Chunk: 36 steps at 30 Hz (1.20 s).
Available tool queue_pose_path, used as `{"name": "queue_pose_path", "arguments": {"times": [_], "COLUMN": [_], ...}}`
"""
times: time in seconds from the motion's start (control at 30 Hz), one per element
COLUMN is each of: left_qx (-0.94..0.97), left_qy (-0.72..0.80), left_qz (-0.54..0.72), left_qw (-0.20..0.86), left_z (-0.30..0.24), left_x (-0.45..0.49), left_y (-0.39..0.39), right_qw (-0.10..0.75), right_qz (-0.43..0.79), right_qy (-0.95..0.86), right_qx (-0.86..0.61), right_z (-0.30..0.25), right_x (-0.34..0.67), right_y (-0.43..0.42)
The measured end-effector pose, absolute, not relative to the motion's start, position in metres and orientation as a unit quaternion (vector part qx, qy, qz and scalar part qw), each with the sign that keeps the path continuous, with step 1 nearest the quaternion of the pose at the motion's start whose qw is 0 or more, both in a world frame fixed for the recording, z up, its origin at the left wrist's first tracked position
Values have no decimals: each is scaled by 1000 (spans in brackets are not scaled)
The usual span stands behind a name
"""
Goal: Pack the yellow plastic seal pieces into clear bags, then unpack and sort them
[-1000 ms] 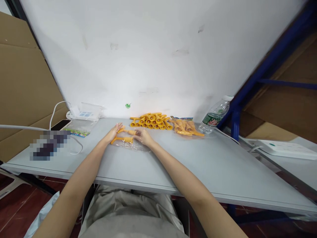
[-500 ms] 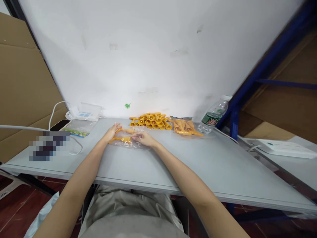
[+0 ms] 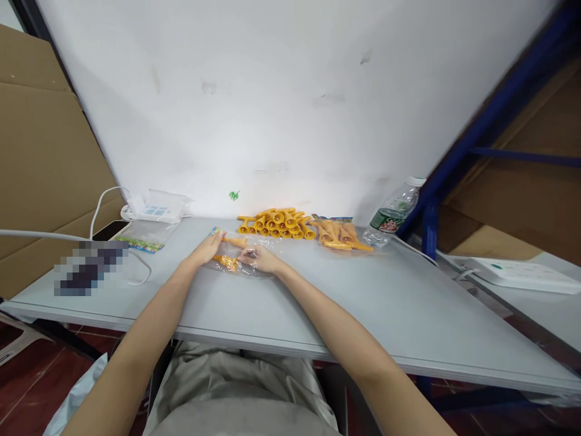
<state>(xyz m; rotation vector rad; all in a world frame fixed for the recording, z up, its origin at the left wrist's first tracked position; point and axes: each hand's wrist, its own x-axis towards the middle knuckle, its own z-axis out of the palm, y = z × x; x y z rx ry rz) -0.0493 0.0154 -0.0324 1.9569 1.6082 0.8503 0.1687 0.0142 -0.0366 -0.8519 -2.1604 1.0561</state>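
Note:
A clear plastic bag (image 3: 254, 273) lies on the table in front of me, with two yellow trumpet-shaped plastic pieces (image 3: 228, 263) showing through it. At its left end, my left hand (image 3: 206, 249) is closed around the bag, and a printed coloured strip shows beyond the fingers. From the right, my right hand (image 3: 262, 259) pinches the bag close to the flared ends of the pieces. Just behind the hands is a pile of loose yellow horns (image 3: 278, 224), stacked with their wide mouths facing me. A filled bag of yellow horns (image 3: 340, 235) lies to its right.
A tilted water bottle (image 3: 391, 215) leans at the back right. Flat printed bags (image 3: 145, 236), a phone (image 3: 111, 231) and a white cable (image 3: 45, 234) are at the left. A white power strip (image 3: 521, 275) sits beyond the table's right side.
My left hand has shifted slightly right and closed over the bag's end, covering the narrow ends of the yellow pieces. A coloured strip now shows past its fingers. My right hand stays nearly in place.

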Motion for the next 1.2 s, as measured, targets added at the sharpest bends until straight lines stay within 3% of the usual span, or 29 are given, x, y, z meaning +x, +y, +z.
{"name": "queue_pose_path", "arguments": {"times": [0.2, 0.47, 0.6, 0.73, 0.8, 0.9, 1.03, 1.2], "left_qx": [768, 765, 725, 698, 696, 697, 697, 692], "left_qy": [591, 618, 665, 693, 695, 694, 691, 693], "left_qz": [201, 132, 135, 143, 146, 147, 156, 168], "left_qw": [141, 125, 118, 110, 107, 106, 109, 112], "left_z": [-36, -44, -42, -39, -38, -38, -37, -37], "left_x": [-47, -55, -70, -83, -85, -84, -83, -82], "left_y": [18, 28, 31, 31, 31, 29, 28, 27], "right_qw": [287, 282, 455, 638, 612, 484, 331, 297], "right_qz": [406, 461, 404, 193, 60, -51, -43, -50], "right_qy": [-827, -798, -709, -567, -545, -559, -592, -595], "right_qx": [-264, -267, -355, -484, -569, -672, -733, -745], "right_z": [-41, -36, -35, -34, -37, -47, -61, -61], "right_x": [162, 171, 190, 234, 259, 284, 291, 288], "right_y": [15, 17, 37, 61, 67, 68, 67, 66]}}
